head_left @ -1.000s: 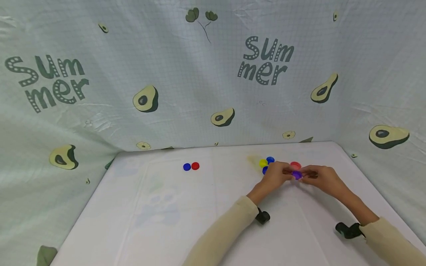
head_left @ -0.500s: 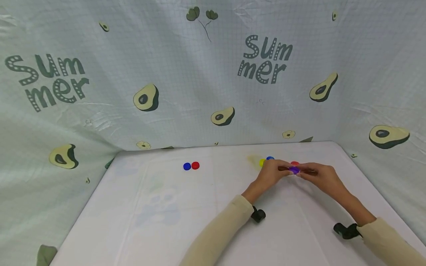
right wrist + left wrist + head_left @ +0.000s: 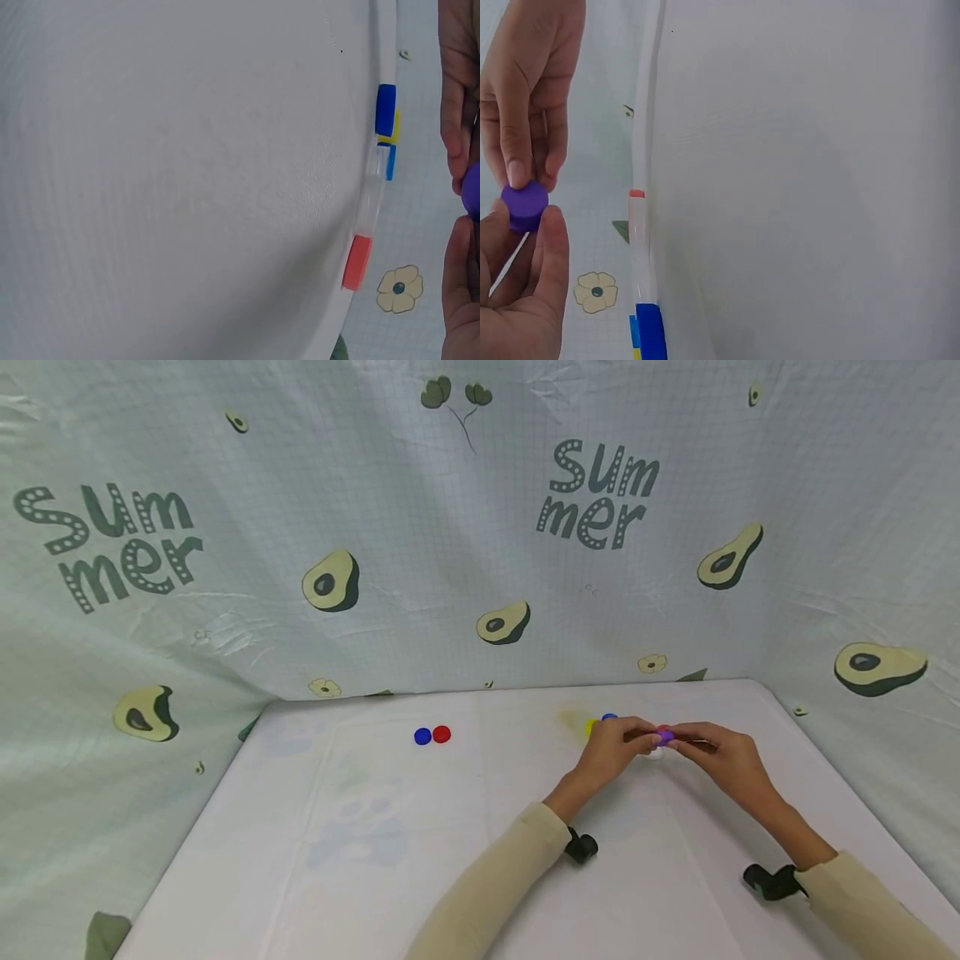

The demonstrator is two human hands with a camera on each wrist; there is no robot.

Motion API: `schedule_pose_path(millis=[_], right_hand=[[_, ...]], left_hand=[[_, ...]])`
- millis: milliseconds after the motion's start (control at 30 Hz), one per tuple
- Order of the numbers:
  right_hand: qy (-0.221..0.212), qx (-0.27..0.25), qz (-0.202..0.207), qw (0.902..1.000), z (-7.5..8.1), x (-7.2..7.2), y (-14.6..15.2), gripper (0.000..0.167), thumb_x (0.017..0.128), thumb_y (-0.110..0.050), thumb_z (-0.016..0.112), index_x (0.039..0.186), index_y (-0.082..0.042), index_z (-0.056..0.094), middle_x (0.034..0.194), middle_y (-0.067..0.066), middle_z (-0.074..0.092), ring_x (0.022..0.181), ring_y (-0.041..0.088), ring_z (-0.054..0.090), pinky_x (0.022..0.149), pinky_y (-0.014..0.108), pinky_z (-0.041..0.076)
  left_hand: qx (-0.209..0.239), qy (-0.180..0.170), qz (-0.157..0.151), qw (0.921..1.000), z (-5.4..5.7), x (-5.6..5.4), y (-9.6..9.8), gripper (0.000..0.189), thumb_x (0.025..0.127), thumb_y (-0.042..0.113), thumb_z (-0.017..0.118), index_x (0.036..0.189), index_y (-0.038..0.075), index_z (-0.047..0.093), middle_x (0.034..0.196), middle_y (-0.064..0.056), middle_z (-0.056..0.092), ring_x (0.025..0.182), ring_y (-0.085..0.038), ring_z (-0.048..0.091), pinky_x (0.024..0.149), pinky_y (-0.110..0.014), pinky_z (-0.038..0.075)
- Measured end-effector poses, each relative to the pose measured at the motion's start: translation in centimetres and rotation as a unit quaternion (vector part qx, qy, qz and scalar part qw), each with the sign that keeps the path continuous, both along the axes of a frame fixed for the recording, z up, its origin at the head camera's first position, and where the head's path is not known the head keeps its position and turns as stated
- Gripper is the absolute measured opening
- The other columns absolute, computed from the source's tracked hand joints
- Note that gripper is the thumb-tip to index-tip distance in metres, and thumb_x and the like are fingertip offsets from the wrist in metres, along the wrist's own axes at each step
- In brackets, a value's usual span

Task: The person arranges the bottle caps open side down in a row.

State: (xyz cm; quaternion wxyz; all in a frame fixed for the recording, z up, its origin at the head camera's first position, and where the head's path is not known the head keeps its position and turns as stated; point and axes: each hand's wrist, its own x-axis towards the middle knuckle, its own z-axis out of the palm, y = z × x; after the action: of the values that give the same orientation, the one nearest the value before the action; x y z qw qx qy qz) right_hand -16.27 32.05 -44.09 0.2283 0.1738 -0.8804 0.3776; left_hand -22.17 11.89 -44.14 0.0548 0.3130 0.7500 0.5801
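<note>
Both hands meet at the right side of the table over a purple bottle cap (image 3: pixel 664 737). My left hand (image 3: pixel 609 750) pinches it from the left with thumb and fingertips. From the other side my right hand (image 3: pixel 726 758) grips the same purple cap (image 3: pixel 526 206) by its edge. In the right wrist view only a sliver of the cap (image 3: pixel 471 191) shows at the frame's edge. Below the hands lies a clear, whitish round piece (image 3: pixel 655 755). Just behind them, a coral-red cap (image 3: pixel 358 262) is mostly hidden in the head view.
Yellow (image 3: pixel 590 727) and blue caps (image 3: pixel 609 717) sit left of the hands, partly covered by my left hand. Farther left, a blue cap (image 3: pixel 423 737) and a red cap (image 3: pixel 442 734) lie side by side. A printed cloth (image 3: pixel 405 527) hangs behind the white table (image 3: pixel 420 877).
Both hands have moved slightly away toward the back with the purple cap, over the coral-red one. The clear piece on the table has come into view beneath them.
</note>
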Motion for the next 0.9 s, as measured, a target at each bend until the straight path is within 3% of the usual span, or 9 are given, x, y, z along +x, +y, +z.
schedule_pose_path(millis=[267, 533, 733, 900], right_hand=[[-0.003, -0.011, 0.009, 0.9999, 0.1, 0.2, -0.3, 0.032, 0.09, 0.006, 0.072, 0.121, -0.002, 0.071, 0.11, 0.019, 0.074, 0.094, -0.004, 0.069, 0.08, 0.005, 0.05], [0.023, -0.004, 0.021, 0.9995, 0.0, -0.2, -0.5, 0.049, 0.075, 0.017, 0.08, 0.121, 0.004, 0.07, 0.105, 0.02, 0.074, 0.091, -0.014, 0.063, 0.077, 0.006, 0.051], [0.035, 0.009, 0.015, 0.9993, 0.2, -0.4, -1.0, 0.043, 0.074, 0.017, 0.08, 0.115, 0.005, 0.072, 0.099, 0.015, 0.075, 0.088, -0.013, 0.064, 0.076, 0.006, 0.051], [0.046, 0.016, 0.013, 0.9987, 0.3, -0.8, -1.6, 0.04, 0.075, 0.014, 0.081, 0.113, 0.003, 0.073, 0.096, 0.011, 0.075, 0.087, -0.011, 0.063, 0.077, 0.005, 0.051]], left_hand=[[0.029, 0.012, -0.021, 0.9993, 0.1, 0.0, 0.0, 0.02, 0.102, 0.01, 0.06, 0.118, 0.001, 0.067, 0.101, -0.014, 0.077, 0.083, -0.016, 0.076, 0.075, -0.017, 0.058], [0.05, -0.005, -0.014, 0.9987, 0.5, -0.1, -0.3, 0.019, 0.103, 0.007, 0.058, 0.116, 0.0, 0.07, 0.096, -0.014, 0.077, 0.078, -0.016, 0.076, 0.074, -0.021, 0.06], [-0.01, 0.026, 0.002, 0.9996, 0.9, -0.5, -1.1, 0.023, 0.099, 0.015, 0.066, 0.119, 0.005, 0.074, 0.104, -0.005, 0.077, 0.079, 0.004, 0.069, 0.076, -0.012, 0.055], [-0.054, 0.054, -0.018, 0.9969, 1.3, -0.8, -2.3, 0.038, 0.093, 0.013, 0.076, 0.129, 0.005, 0.07, 0.123, -0.006, 0.072, 0.1, -0.005, 0.07, 0.082, -0.009, 0.052]])
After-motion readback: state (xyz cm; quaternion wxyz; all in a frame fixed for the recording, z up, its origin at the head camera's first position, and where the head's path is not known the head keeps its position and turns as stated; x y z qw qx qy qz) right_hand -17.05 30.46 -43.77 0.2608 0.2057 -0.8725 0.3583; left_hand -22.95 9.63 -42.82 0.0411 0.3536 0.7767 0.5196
